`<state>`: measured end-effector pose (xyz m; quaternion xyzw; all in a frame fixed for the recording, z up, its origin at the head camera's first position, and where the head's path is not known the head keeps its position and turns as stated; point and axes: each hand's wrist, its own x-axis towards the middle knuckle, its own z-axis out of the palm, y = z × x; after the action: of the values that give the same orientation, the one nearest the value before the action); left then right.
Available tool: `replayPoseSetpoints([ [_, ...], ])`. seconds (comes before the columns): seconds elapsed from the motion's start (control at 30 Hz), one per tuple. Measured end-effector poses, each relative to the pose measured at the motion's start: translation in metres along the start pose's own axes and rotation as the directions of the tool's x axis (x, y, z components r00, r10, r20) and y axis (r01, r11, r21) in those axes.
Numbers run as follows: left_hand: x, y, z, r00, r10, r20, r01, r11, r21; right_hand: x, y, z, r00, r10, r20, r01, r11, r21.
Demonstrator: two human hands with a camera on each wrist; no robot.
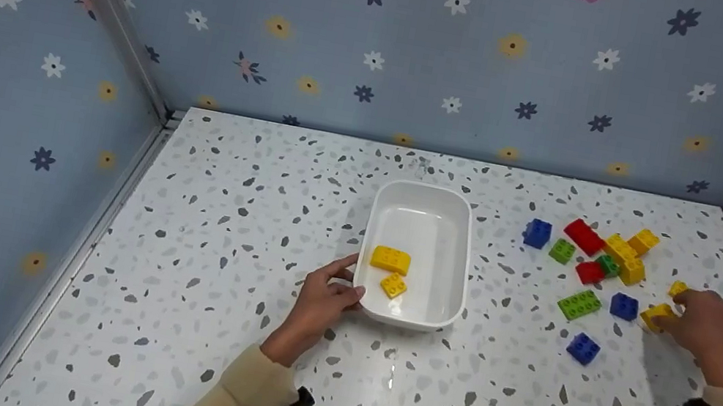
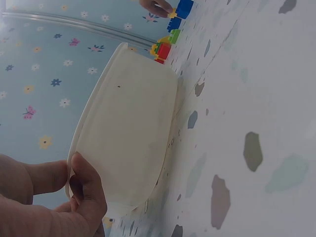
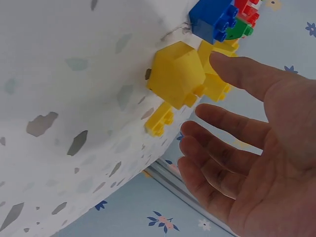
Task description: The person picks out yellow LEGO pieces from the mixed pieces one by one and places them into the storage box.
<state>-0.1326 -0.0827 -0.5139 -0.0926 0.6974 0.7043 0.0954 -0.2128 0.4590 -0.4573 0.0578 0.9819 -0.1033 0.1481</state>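
Observation:
My left hand (image 1: 320, 304) pinches the near left rim of a white plastic box (image 1: 432, 245), thumb and fingers on either side of its edge in the left wrist view. Inside the box lie a longer yellow toy brick (image 1: 390, 260) and a small yellow brick (image 1: 394, 285). Over on the right, my right hand (image 1: 711, 332) is at a yellow brick with a sloped side (image 3: 175, 74). Its thumb and fingers are spread apart in the right wrist view, with the brick just beyond the fingertips. A smaller yellow brick (image 3: 159, 120) lies close by on the table.
Left of my right hand lie blue bricks (image 1: 624, 307), a light green brick (image 1: 579, 305) and another blue brick (image 1: 583, 348). Red (image 1: 585, 236), green and yellow bricks (image 1: 623, 258) cluster farther back. Flower-patterned panels (image 1: 376, 34) stand around the speckled table (image 1: 234, 248).

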Motion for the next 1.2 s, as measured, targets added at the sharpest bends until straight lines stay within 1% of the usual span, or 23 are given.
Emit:
replayPoseSetpoints([
  [0.07, 0.0, -0.001, 0.0, 1.0, 0.002, 0.001, -0.002, 1.0, -0.008, 0.001, 0.001, 0.002, 1.0, 0.006, 0.014, -0.006, 1.0, -0.001],
  [0.2, -0.001, -0.001, 0.001, 1.0, 0.0, -0.001, 0.0, 1.0, 0.024, 0.002, 0.004, 0.006, 0.999, 0.025, 0.036, -0.025, 1.0, 0.013],
  [0.37, -0.002, -0.001, 0.001, 1.0, 0.0, -0.007, 0.001, 0.999, 0.034, 0.004, 0.005, 0.01, 0.998, 0.036, 0.047, -0.036, 0.999, 0.013],
  [0.63, -0.001, 0.001, 0.002, 0.999, -0.025, -0.023, 0.026, 0.998, 0.058, 0.005, 0.008, 0.014, 0.992, 0.099, 0.074, -0.103, 0.993, 0.055],
  [0.73, -0.001, 0.001, 0.002, 0.999, -0.023, -0.021, 0.024, 0.998, 0.05, 0.006, 0.009, 0.014, 0.989, 0.122, 0.078, -0.127, 0.99, 0.069],
  [0.83, -0.001, 0.0, 0.001, 1.0, -0.012, -0.013, 0.013, 0.999, 0.035, 0.006, 0.009, 0.012, 0.991, 0.118, 0.069, -0.123, 0.99, 0.075],
  [1.0, -0.001, 0.001, 0.001, 1.0, -0.001, -0.003, 0.001, 1.0, 0.012, 0.003, 0.004, 0.005, 0.999, 0.046, -0.028, -0.045, 0.998, 0.033],
  [1.2, 0.0, 0.0, 0.0, 1.0, -0.007, -0.005, 0.007, 1.0, 0.027, 0.001, -0.012, -0.002, 0.995, 0.021, -0.101, -0.02, 1.0, 0.009],
])
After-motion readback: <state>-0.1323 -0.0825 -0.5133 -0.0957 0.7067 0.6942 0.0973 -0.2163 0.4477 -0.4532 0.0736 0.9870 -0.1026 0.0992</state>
